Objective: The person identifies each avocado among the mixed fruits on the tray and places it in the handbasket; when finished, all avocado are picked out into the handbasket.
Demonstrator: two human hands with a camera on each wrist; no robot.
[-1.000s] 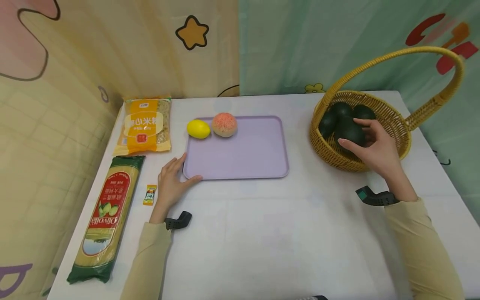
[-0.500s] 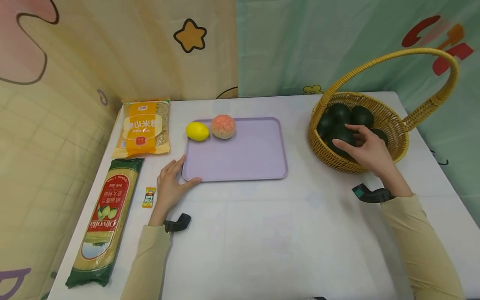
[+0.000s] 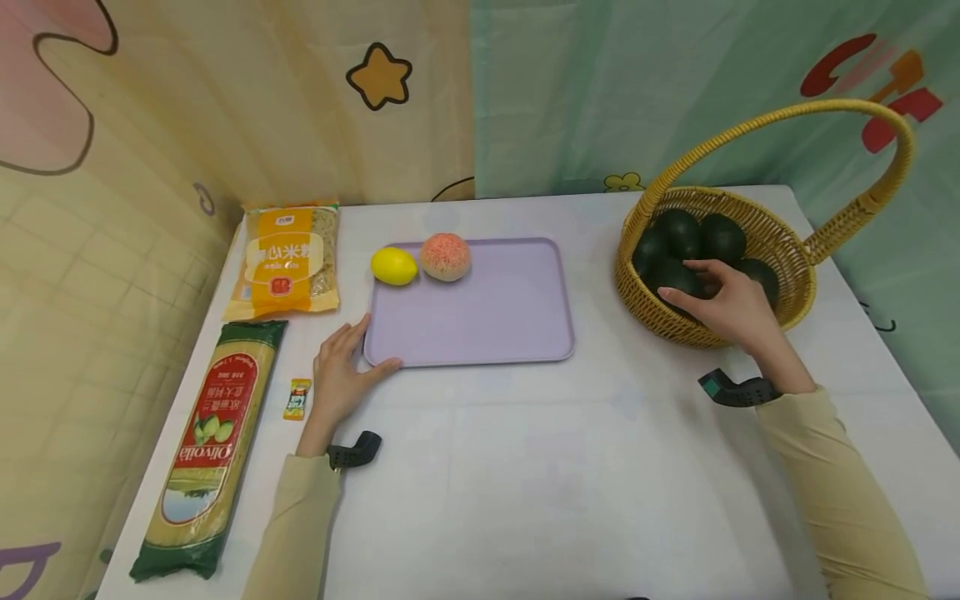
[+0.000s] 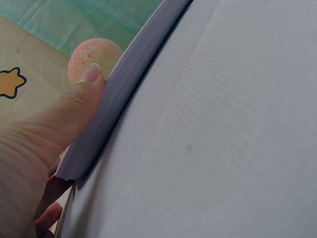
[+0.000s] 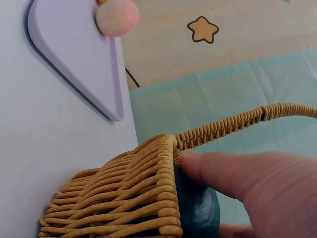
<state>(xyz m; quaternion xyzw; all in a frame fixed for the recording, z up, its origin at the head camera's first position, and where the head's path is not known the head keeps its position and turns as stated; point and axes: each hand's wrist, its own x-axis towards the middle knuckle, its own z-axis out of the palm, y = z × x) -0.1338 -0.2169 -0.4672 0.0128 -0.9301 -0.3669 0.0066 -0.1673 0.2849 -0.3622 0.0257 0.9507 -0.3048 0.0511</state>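
Observation:
My right hand (image 3: 738,310) reaches into the yellow wicker basket (image 3: 660,321) and grips a dark green avocado (image 3: 671,277) between thumb and fingers, among several others. The right wrist view shows the thumb on that avocado (image 5: 198,210) just inside the woven rim. My left hand (image 3: 341,379) holds the near left corner of the lilac tray (image 3: 480,325), thumb along the front edge, fingers at the left side. A lemon (image 3: 394,266) and a peach (image 3: 446,257) lie by the tray's far left corner.
The basket's tall handle (image 3: 795,110) arches over its right side. Left of the tray are a bag of millet (image 3: 288,258), a long pack of pasta (image 3: 213,442) and a small yellow-green packet (image 3: 297,399). A curtain (image 3: 555,100) hangs behind the white table (image 3: 525,483).
My right hand has moved down and slightly left with the avocado, deeper into the basket; another avocado now shows right of the fingers. The left hand stays at the tray corner.

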